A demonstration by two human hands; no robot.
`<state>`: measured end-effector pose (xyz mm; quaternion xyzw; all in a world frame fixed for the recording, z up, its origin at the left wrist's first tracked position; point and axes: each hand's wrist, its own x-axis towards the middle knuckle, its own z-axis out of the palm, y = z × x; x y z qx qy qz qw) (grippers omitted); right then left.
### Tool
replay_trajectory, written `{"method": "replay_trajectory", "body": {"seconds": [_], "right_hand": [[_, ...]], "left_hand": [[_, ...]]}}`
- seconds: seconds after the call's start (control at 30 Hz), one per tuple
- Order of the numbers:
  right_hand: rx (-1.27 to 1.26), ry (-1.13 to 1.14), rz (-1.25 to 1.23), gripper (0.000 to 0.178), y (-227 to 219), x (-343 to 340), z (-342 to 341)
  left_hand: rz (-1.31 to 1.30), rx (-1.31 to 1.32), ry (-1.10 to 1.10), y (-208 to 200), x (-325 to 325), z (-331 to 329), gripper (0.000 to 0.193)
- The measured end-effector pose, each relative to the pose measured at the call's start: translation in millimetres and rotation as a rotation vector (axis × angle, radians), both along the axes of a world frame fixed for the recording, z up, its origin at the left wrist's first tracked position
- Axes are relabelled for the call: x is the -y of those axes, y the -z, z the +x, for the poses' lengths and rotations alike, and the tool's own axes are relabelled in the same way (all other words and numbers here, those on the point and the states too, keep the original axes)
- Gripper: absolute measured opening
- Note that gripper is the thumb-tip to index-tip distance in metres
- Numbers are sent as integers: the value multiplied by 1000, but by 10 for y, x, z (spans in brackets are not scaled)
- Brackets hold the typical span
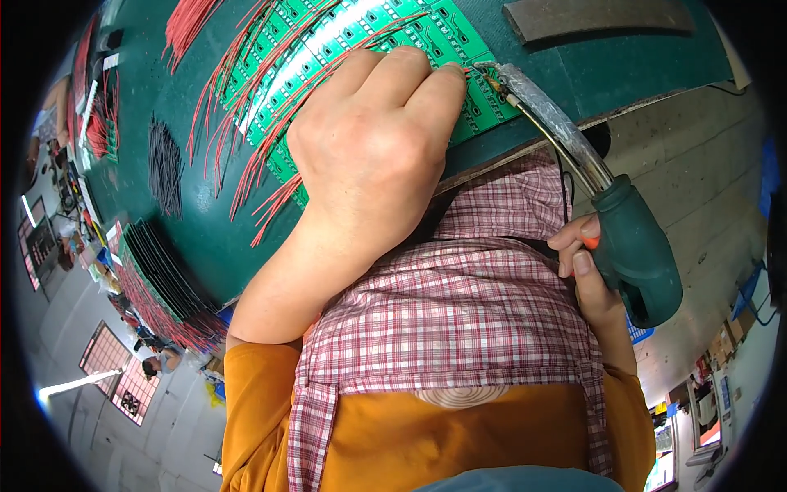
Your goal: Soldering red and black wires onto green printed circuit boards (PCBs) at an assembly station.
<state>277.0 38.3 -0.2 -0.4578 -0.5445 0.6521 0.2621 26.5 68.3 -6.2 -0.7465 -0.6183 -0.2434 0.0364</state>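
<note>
My left hand (373, 135) is closed over a panel of green circuit boards (287, 37), knuckles up. A short bit of red wire shows beside its index finger; the fingertips themselves are hidden. Many thin red wires (266, 152) lie in rows across the panel and hang past its left edge. My right hand (594, 283) is wrapped round the dark green handle of a soldering gun (638, 246), partly hidden behind it. The gun's metal barrel and thin feed tube point up-left, with the tip at the panel's right edge, close to my left fingers.
The green-topped table (213, 254) carries a bundle of red wires (187, 29), black wires (166, 168) and a stack of wired boards (160, 275) at left. A dark curved bar (598, 18) lies at the far right. Another person (160, 361) is in the left background.
</note>
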Motion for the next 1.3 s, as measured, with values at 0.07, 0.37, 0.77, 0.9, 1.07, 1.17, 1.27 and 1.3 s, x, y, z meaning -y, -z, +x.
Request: {"method": "replay_trajectory", "body": {"seconds": [0.07, 0.37, 0.77, 0.9, 1.07, 1.17, 1.27, 1.3], "right_hand": [[0, 12, 2, 11, 6, -6, 4], [29, -22, 74, 29, 24, 21, 57], [-16, 5, 88, 32, 66, 26, -21], [-73, 2, 136, 32, 55, 13, -50], [-37, 78, 95, 33, 77, 53, -109], [-46, 3, 132, 32, -65, 13, -211], [-57, -17, 150, 32, -147, 20, -350], [-47, -25, 151, 31, -161, 20, -388]], "left_hand": [[6, -9, 2, -1, -1, -4, 19], [-3, -54, 7, -14, -21, 14, 18], [-85, 94, 5, -112, 87, -218, 19], [-42, 133, -170, -297, 368, -696, 16], [-11, 179, -360, -355, 93, -1364, 11], [84, 88, -416, -193, -338, -1721, 13], [75, 47, -451, 36, -735, -1898, 14], [30, 18, -468, 98, -802, -1957, 15]]}}
